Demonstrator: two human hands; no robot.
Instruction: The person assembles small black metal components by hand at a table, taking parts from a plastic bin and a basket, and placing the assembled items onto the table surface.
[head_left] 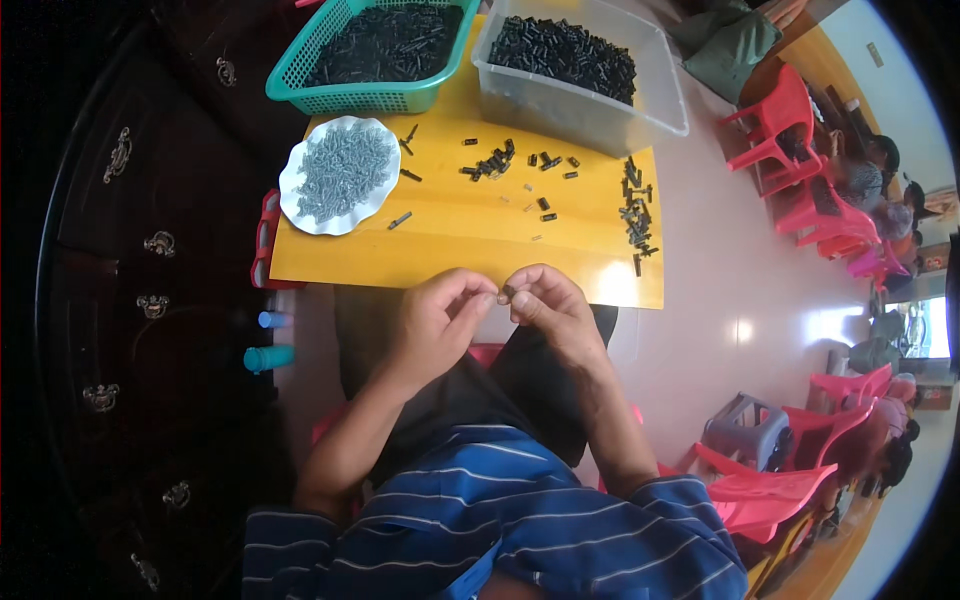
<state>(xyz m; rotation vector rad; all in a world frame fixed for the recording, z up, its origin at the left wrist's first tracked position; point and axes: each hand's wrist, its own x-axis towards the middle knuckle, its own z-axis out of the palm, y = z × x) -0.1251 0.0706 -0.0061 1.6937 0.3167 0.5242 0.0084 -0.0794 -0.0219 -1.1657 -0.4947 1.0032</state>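
My left hand [441,322] and my right hand [562,318] meet just off the near edge of the yellow table [440,245]. Between the right thumb and fingers sits a small dark cylindrical piece [508,292]. The left thumb and forefinger are pinched together against its left side; whatever they hold is too small to make out. Ahead of the hands lies a loose cluster of short black tubes [490,165]. A white scalloped plate [291,190] at the left is heaped with small clear or silvery pieces. One slim dark piece [400,220] lies beside it.
A green basket [370,98] and a clear plastic bin [600,118], both full of black pieces, stand at the far edge. Assembled-looking dark pieces [637,215] line the table's right side. Dark drawers [150,220] rise at left; pink chairs [785,115] and other people are at right.
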